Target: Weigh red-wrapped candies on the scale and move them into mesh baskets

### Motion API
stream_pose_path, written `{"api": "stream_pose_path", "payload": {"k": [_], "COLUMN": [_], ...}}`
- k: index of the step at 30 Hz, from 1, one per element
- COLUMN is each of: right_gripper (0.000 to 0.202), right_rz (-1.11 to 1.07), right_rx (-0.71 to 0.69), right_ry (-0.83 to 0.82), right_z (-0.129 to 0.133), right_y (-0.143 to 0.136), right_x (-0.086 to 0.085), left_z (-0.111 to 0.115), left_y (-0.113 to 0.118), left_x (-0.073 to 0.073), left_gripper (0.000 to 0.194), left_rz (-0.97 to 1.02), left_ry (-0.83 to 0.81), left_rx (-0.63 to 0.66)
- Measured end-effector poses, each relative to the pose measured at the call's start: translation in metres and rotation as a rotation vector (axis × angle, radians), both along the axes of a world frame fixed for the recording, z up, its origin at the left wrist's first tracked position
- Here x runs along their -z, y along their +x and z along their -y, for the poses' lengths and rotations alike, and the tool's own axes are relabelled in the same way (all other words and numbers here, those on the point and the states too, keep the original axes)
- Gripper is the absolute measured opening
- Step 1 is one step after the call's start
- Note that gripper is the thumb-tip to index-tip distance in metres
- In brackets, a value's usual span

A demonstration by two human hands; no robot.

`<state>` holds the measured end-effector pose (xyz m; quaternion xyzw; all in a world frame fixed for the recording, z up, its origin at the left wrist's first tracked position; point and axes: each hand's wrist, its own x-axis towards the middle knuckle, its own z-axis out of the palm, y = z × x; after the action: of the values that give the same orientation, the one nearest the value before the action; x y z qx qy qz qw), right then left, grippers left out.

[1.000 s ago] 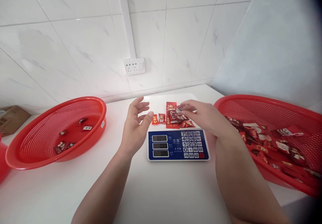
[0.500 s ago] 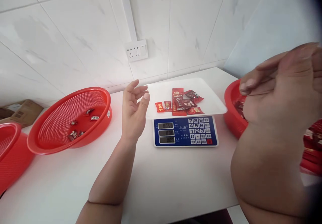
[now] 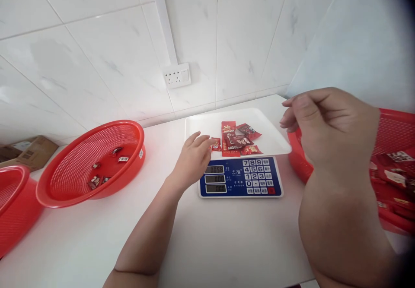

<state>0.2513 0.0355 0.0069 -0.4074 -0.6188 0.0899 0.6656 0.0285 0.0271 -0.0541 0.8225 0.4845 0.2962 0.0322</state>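
Observation:
My left hand (image 3: 195, 158) reaches over the front left edge of the white weighing pan (image 3: 202, 121). Its fingers are stretched out beside a small red wrapped candy (image 3: 216, 144), partly hidden by them; contact is unclear. More red and dark-red packets lie on the pan, among them a long red packet (image 3: 228, 127) and a dark-red packet (image 3: 239, 140) across it. Below the pan is the blue scale panel (image 3: 238, 176), its top display reading about 0.058. Raised at the right, my right hand (image 3: 330, 121) has bent fingers with the thumb against them; whatever they may hold is hidden.
To the left stands a red mesh basket (image 3: 58, 160) with several small packets inside. Another red basket (image 3: 16, 180) and a cardboard box (image 3: 39, 150) are at the far left. Behind my right arm is a red basket (image 3: 394, 119) with many packets. A socket (image 3: 177, 76) sits on the tiled wall.
My left hand has moved right and down over the pan's left edge, covering the leftmost candy. My right hand has shifted left and down. The display went from about 0.059 to 0.058.

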Motion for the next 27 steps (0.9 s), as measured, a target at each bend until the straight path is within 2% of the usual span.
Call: {"api": "stream_pose_path", "payload": {"k": [3,9,14,17,22,27], "right_gripper": [0.016,0.021,0.035,0.038,0.035,0.042], "right_rz": [0.103,0.408,0.690,0.814,0.844,0.906], "right_rx": [0.002,-0.015,-0.141,-0.176,-0.113,-0.178], "right_ry": [-0.097,-0.421,-0.593,-0.641,-0.683,-0.715], "right_z": [0.000,-0.008,-0.014,-0.019,-0.026,-0.031], "right_y": [0.003,0.003,0.003,0.006,0.011,0.013], "right_x": [0.002,0.005,0.011,0.017,0.021,0.026], "left_z": [-0.002,-0.001,0.000,-0.001,-0.003,-0.003], "left_y": [0.001,0.003,0.000,-0.006,-0.011,-0.008], "left_x": [0.005,0.007,0.004,0.004,0.003,-0.001], "left_gripper": [0.033,0.041,0.044,0.045,0.048,0.045], "left_rz": [-0.080,-0.163,-0.201,-0.188,-0.168,-0.090], "left_ry": [-0.034,-0.152,-0.199,-0.215,-0.265,-0.182], "left_rx": [0.036,0.068,0.028,-0.025,-0.065,-0.056]}}
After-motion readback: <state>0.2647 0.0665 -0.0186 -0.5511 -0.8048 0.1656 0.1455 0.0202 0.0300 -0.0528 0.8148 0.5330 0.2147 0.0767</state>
